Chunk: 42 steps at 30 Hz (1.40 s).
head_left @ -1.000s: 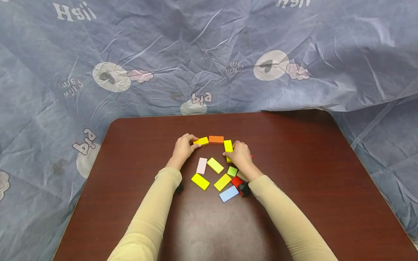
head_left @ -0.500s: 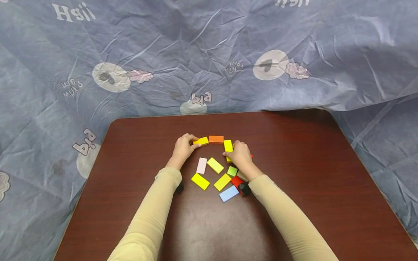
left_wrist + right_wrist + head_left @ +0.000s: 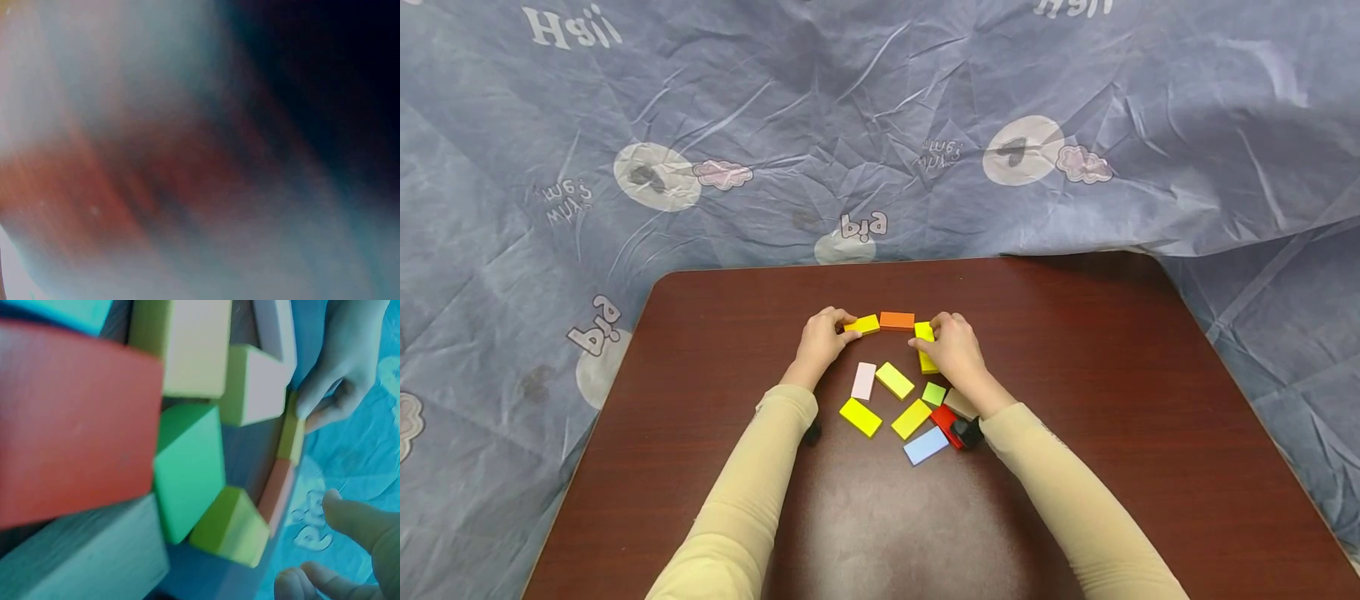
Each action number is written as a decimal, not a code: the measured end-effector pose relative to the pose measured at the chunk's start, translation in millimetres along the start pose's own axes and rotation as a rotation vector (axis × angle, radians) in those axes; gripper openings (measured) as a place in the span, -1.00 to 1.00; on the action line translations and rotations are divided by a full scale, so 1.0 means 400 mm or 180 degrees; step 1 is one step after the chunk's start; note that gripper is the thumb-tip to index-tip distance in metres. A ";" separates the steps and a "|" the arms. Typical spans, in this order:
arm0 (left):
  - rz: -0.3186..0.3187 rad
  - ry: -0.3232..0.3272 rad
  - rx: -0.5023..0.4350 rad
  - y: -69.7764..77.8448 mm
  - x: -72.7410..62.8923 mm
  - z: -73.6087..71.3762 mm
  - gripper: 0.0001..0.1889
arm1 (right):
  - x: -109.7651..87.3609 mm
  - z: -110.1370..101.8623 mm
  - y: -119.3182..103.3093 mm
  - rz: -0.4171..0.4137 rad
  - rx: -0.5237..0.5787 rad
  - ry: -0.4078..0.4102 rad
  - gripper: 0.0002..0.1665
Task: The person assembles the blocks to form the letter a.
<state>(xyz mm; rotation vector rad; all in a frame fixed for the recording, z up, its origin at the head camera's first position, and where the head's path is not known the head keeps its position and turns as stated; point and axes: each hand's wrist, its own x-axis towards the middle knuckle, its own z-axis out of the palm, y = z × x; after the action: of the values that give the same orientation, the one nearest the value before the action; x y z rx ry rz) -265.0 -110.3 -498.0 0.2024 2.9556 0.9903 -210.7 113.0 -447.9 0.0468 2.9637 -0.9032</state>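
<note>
My left hand (image 3: 822, 340) pinches the end of a yellow block (image 3: 864, 324) between thumb and fingers; the right wrist view also shows this grip. An orange block (image 3: 897, 321) lies end to end with that block. At the orange block's right end, a second yellow block (image 3: 928, 360) points toward me. My right hand (image 3: 957, 348) hovers over this one, overlapping it in the head view. In the right wrist view its thumb (image 3: 359, 519) and fingers are spread apart, with nothing between them and a gap to the yellow block. Blur and dark fill the left wrist view.
Nearer me lie a pink block (image 3: 863, 381), several yellow blocks (image 3: 895, 381), a green block (image 3: 934, 394), a beige block (image 3: 959, 404), a red block (image 3: 945, 422) and a light blue block (image 3: 927, 446). A patterned cloth (image 3: 880, 133) hangs behind the brown table (image 3: 1075, 350).
My right hand has come off the right yellow block and shifted slightly forward and right. A bit of red formerly visible beside it is now hidden. The left hand stays put.
</note>
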 end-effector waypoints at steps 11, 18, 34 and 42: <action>0.0001 0.0020 -0.0026 0.000 0.001 0.003 -0.69 | -0.052 0.032 -0.052 -0.0603 -0.0180 -0.0440 -0.49; 0.0029 0.0029 -0.0014 -0.002 0.002 0.004 -0.70 | -0.073 0.064 -0.046 -0.0727 -0.0368 -0.0632 -0.44; 0.0079 0.0028 -0.0018 0.002 -0.003 -0.004 -0.70 | -0.065 0.085 -0.031 -0.1194 -0.0433 -0.0714 -0.61; 0.0083 0.0033 -0.0002 0.003 -0.002 -0.003 -0.70 | -0.042 0.079 -0.027 -0.1229 -0.0400 -0.0869 -0.59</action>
<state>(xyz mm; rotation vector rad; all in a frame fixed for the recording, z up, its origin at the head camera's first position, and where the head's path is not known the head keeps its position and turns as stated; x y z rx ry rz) -264.1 -110.4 -496.2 0.2374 2.9694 0.9981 -193.2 86.1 -467.1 -0.6189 2.8039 -0.6799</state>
